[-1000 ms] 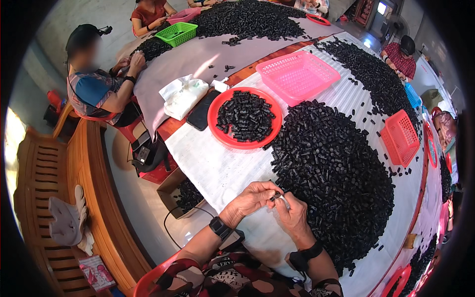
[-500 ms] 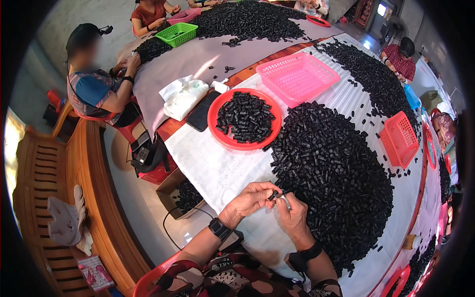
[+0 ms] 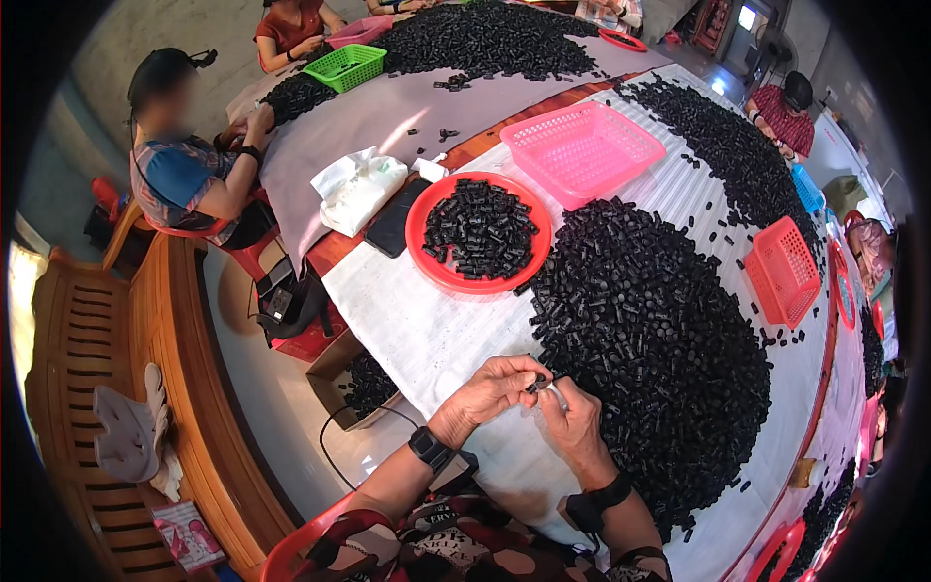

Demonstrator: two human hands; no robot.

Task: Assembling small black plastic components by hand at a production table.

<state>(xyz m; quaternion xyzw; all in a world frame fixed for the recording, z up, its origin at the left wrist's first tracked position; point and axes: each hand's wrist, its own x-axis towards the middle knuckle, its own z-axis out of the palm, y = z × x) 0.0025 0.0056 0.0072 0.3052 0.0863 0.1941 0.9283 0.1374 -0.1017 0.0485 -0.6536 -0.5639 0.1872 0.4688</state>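
Note:
My left hand (image 3: 490, 390) pinches a small black cylindrical piece (image 3: 537, 384) between thumb and fingertips. Close against it, my right hand (image 3: 576, 429) is closed on a small whitish object (image 3: 557, 395), mostly covered by the fingers, so its kind is unclear. Both hands meet over the white table cover (image 3: 436, 335), at the near left edge of a large heap of black cylindrical pieces (image 3: 650, 349). Beyond the hands, a round red tray (image 3: 473, 285) holds more of the same pieces.
A pink basket (image 3: 582, 155) and a red basket (image 3: 782, 274) stand around the heap. Left of the tray lie a dark phone (image 3: 390, 229) and a tissue pack (image 3: 359, 199). A co-worker (image 3: 199, 165) sits at the far left, beside a green basket (image 3: 346, 70).
Both hands stay in nearly the same place. The black piece has turned slightly in my left fingertips, and my right fingers have shifted a little against it.

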